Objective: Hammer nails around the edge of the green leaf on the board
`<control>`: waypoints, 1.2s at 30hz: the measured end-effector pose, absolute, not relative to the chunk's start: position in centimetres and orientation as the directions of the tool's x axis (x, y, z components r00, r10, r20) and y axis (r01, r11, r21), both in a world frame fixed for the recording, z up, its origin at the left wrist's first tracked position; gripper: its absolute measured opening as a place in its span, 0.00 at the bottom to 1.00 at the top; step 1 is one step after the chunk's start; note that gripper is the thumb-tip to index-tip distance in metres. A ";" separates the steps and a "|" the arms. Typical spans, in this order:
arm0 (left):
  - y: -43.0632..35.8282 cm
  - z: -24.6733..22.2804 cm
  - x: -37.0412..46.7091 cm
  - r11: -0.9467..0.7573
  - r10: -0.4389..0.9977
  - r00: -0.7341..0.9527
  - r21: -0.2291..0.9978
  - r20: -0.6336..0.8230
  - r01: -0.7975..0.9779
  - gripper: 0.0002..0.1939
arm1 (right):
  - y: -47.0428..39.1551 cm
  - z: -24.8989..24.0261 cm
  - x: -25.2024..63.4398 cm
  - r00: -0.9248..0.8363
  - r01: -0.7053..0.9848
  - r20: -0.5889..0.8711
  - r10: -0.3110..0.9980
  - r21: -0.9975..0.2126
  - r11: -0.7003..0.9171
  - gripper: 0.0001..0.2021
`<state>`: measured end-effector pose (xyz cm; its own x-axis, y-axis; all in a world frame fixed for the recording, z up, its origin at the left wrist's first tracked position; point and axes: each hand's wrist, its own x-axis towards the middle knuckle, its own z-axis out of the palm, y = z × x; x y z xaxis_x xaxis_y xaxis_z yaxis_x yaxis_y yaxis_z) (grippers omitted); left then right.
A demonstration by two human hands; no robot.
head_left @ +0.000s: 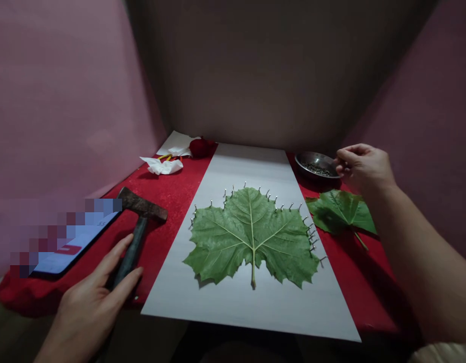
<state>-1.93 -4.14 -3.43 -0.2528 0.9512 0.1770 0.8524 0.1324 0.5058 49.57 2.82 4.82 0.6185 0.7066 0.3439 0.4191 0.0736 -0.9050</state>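
My left hand [91, 297] is around the dark handle of a hammer [142, 205], thumb on one side and fingers on the other. The rusty hammer head rests on the red cloth. My right hand [363, 164] is pinched at the right rim of a metal bowl [298, 164] that holds many small nails [319, 170]. Whatever sits between its fingertips is too small to make out. Between my hands, a large green leaf [238, 227] lies on a white board [180, 297]. Several upright nails [268, 194] line its top and right edges, with a few at the upper left.
A second leaf [342, 214] lies under my right forearm on the red cloth [372, 302]. At left is a phone [72, 254], partly blurred out. Crumpled white tissue [162, 166] and a dark red round object [200, 147] sit at the back left. Pinkish walls [66, 101] flank the table.
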 end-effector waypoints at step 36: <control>-3.1 -5.0 -3.0 0.052 0.955 -0.146 0.341 0.257 0.939 0.32 | -11.8 1.6 40.8 0.446 0.230 0.356 0.821 -0.932 0.279 0.06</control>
<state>-3.03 -3.15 -4.96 -0.1460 0.9554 0.2567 0.9385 0.0517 0.3414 40.75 -11.79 1.58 0.4462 0.8213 0.3556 0.2298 0.2789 -0.9324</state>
